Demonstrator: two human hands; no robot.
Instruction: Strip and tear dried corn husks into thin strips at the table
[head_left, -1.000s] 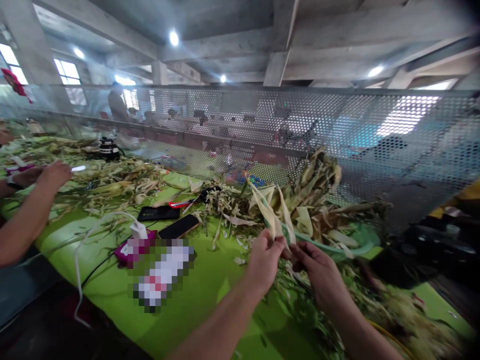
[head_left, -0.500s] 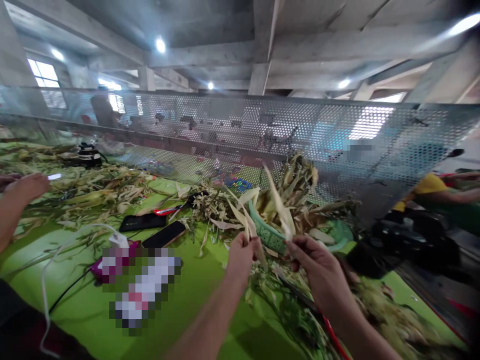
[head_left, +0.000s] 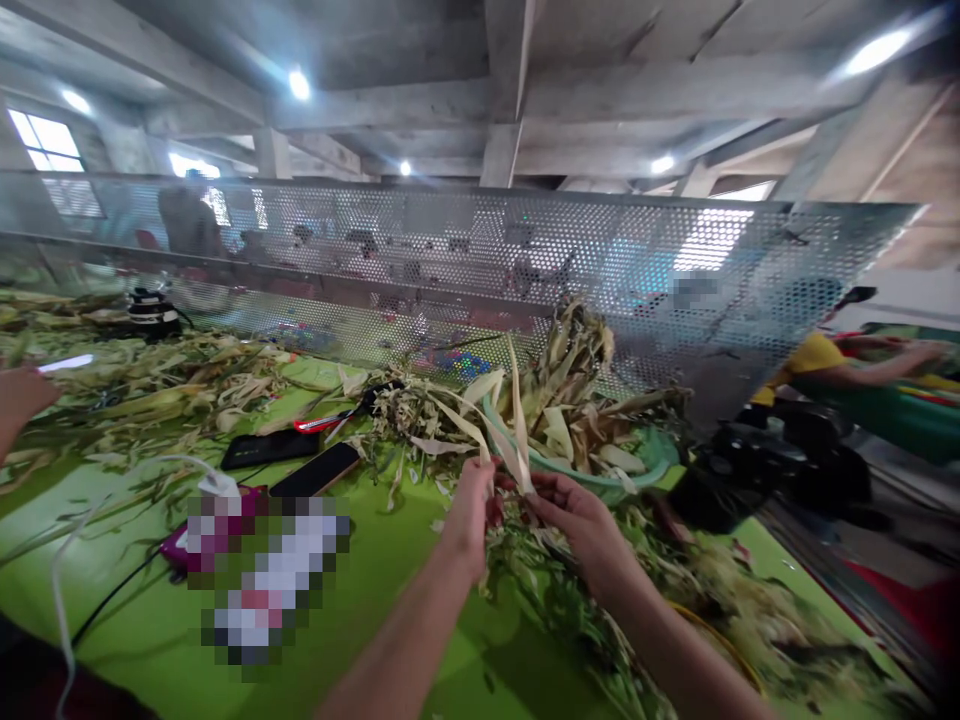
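My left hand (head_left: 472, 510) is closed on pale dried corn husks (head_left: 469, 425), whose long tips stick up above the fingers. Close beside it, my right hand (head_left: 566, 505) pinches another upright husk strip (head_left: 517, 415) near its lower end. The two hands almost touch, and the lower ends of the husks are partly hidden by the fingers. Just behind them stands a green plastic basket (head_left: 611, 487) heaped with dry husks (head_left: 574, 375). Green and yellowish plant scraps (head_left: 555, 595) lie below my right hand.
Two phones (head_left: 270, 448) (head_left: 315, 470), a red-handled cutter (head_left: 319, 424) and a purple power strip (head_left: 180, 545) with cables lie left on the green table (head_left: 360, 600). A perforated metal screen (head_left: 450, 260) runs behind. A co-worker's hand (head_left: 22, 395) shows at far left; another person (head_left: 817, 360) sits right.
My right hand has moved left with its husk strip, up against my left hand. The view has shifted slightly, and the co-worker's hand at left has drawn partly out of frame.
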